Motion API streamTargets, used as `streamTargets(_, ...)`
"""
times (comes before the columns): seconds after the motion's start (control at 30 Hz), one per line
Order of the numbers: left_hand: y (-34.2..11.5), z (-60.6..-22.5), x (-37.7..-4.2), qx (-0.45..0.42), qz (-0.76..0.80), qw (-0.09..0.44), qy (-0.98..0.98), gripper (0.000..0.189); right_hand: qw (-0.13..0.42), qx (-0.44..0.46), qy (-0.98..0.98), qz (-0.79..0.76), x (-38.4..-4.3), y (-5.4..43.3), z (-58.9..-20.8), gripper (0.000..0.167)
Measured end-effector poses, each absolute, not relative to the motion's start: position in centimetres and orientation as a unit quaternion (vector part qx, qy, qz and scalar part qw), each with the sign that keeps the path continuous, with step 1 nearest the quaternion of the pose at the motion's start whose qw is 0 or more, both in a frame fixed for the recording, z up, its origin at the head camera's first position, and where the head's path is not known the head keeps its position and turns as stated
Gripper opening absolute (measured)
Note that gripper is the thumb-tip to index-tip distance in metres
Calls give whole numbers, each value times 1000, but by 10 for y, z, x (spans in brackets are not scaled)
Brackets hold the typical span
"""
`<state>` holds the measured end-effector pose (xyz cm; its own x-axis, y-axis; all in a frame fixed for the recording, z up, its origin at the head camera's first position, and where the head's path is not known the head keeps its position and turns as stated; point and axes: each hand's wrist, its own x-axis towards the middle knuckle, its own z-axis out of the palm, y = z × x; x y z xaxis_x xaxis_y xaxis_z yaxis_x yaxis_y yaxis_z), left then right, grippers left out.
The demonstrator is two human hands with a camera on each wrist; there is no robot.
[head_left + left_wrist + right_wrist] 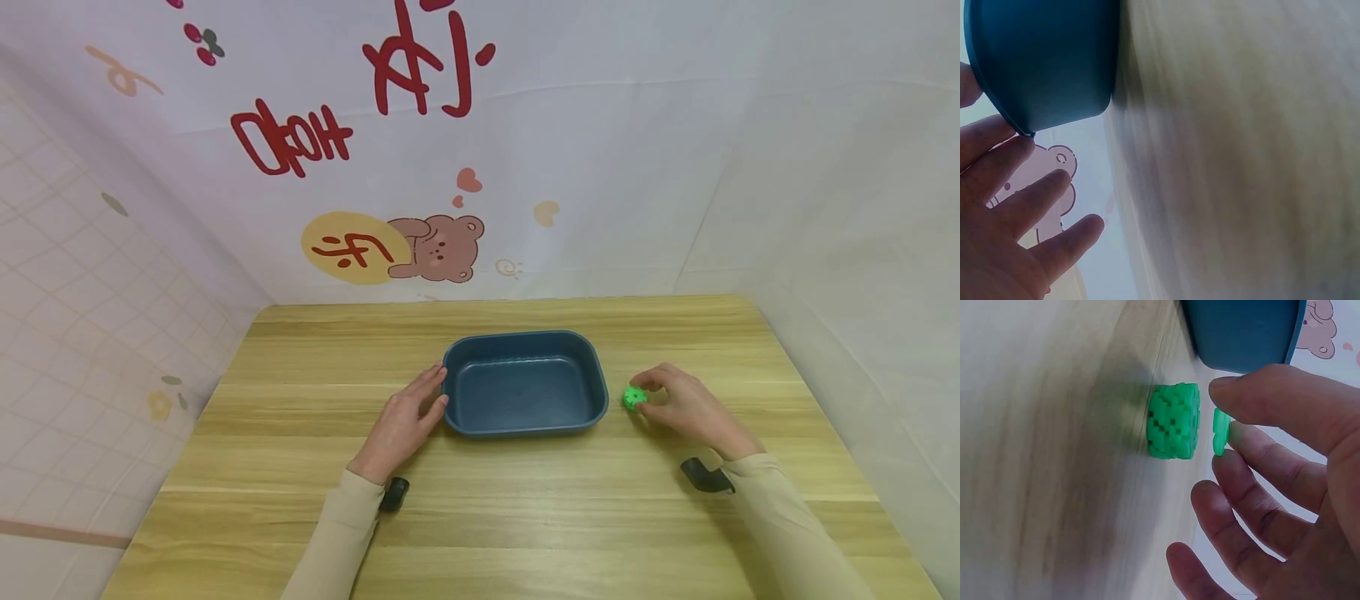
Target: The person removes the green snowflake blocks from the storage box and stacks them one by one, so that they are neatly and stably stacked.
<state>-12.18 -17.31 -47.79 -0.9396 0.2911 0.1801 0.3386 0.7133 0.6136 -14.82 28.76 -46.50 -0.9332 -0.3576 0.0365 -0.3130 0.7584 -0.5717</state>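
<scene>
My right hand (678,406) is just right of a blue rectangular tub (525,396), with its thumb and fingertips around a small green notched disc (1220,432). Beside that disc, a short stack of like green notched discs (1173,422) stands on the wooden table. From the head view the held disc and the stack (634,397) overlap as one green spot. At the tub's left end, my left hand (401,423) has its fingertips at the rim. In the left wrist view its fingers (1063,247) are spread and fairly straight.
The light wood table (480,517) carries the tub in its middle. Behind it stands a white printed cloth wall (615,167) with a bear drawing and red characters, and similar cloth flanks both sides. Dark wrist mounts (705,475) hang beneath the sleeves.
</scene>
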Motion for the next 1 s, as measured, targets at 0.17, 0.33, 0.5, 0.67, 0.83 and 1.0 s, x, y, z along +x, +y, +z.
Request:
streamTargets(0.17, -173, -478, -121, -167, -338, 34, -926, 51, 42, -179, 936, -299, -149, 289, -468, 30)
streamTargets(0.33, -173, -478, -121, -167, -339, 34, -925, 51, 46, -179, 935, -303, -149, 289, -470, 30)
streamTargets(0.5, -173, -479, -121, -168, -339, 35, -925, 51, 47, -177, 935, -303, -148, 289, -471, 30)
streamTargets(0.67, -173, -479, -121, -169, -338, 36, -925, 50, 48, -172, 937, -302, -149, 289, -471, 30)
streamTargets(0.83, -173, -478, -121, -168, -336, 36, -926, 50, 47, -171, 937, -300, -150, 289, -472, 30)
streamTargets(1.0, -173, -478, -122, -169, -336, 36, -926, 50, 49, -174, 936, -302, -150, 289, -472, 30)
